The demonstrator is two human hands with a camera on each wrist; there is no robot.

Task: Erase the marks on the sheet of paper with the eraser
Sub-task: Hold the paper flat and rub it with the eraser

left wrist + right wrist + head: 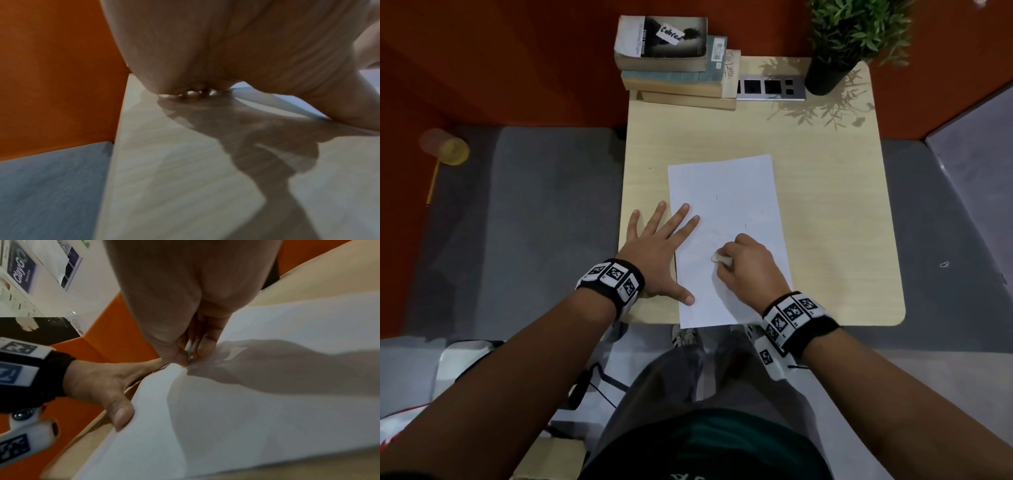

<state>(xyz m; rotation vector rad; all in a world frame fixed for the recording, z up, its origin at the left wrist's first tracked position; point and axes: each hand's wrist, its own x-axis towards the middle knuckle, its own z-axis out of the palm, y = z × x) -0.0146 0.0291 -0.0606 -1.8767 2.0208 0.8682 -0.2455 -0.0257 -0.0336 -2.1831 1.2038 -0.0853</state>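
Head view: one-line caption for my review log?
Right hand rubs eraser on sheet; left hand steadies its edge.

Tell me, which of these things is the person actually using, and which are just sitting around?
In use:
- sheet of paper, faint marks on it
- eraser, pinched in the right hand
- left hand, spread flat on the sheet's edge

Just lying about:
- stack of books
- potted plant
- socket panel

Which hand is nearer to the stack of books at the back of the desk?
Left. The left hand lies flat at the sheet's left edge, fingers pointing toward the stack of books. The right hand sits lower and further right, gripping the eraser.
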